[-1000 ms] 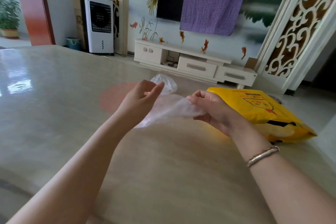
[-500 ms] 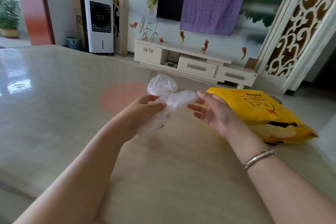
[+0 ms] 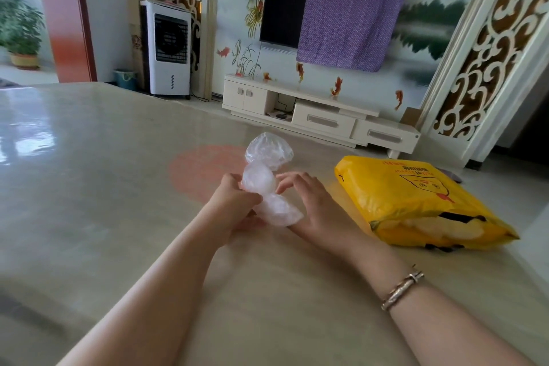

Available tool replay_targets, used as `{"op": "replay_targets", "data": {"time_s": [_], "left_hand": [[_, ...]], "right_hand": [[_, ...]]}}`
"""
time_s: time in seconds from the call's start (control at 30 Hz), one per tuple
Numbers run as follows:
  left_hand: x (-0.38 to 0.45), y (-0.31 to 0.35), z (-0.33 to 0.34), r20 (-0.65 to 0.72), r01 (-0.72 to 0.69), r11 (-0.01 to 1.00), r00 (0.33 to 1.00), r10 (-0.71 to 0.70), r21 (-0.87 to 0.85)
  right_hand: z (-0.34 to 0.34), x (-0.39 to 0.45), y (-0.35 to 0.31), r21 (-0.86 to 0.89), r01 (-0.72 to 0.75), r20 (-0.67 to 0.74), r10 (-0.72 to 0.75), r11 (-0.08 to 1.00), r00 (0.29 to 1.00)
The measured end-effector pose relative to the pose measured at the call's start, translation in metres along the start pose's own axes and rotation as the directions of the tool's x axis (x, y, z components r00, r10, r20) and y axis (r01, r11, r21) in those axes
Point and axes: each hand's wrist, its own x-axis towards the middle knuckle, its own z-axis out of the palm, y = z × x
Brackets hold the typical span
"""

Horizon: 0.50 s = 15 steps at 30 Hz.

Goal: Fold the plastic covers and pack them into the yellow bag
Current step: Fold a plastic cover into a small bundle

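Observation:
A clear plastic cover (image 3: 261, 184) is bunched into a twisted roll over the table's middle. My left hand (image 3: 234, 205) grips it at its pinched waist. My right hand (image 3: 312, 202) lies against the roll's right side, fingertips on the upper bulge and thumb under the lower end. Another crumpled clear plastic cover (image 3: 269, 150) sits on the table just behind it. The yellow bag (image 3: 416, 202) lies flat to the right of my right hand, its open mouth facing me with pale contents showing inside.
The beige glossy table (image 3: 104, 187) spreads wide to the left and toward me, with a pink round mark (image 3: 202, 169) behind the hands. Its right edge runs just past the bag. A TV cabinet (image 3: 320, 116) and an air cooler (image 3: 169, 47) stand beyond.
The cover was stretched flat between both hands; it is now gathered into a twisted roll. My left hand closed round its middle and my right hand moved in against it.

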Motion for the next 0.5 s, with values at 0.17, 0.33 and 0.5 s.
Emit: {"op": "replay_targets", "data": {"time_s": [0.17,0.33,0.5], "left_hand": [[0.004,-0.004,-0.001,-0.097,-0.251,0.801,0.929,0.357,0.543],[0.003,0.006,0.001,0.102,-0.326,0.792,0.942,0.321,0.516],[0.008,-0.002,-0.002,0.053,-0.251,0.802,0.963,0.265,0.541]], "right_hand": [[0.001,0.001,-0.004,0.026,-0.002,0.006,0.001,1.000,1.000],[0.002,-0.001,-0.005,0.112,-0.145,0.054,0.140,0.983,0.989],[0.000,0.005,0.003,0.285,-0.282,0.123,0.257,0.916,0.958]]}}
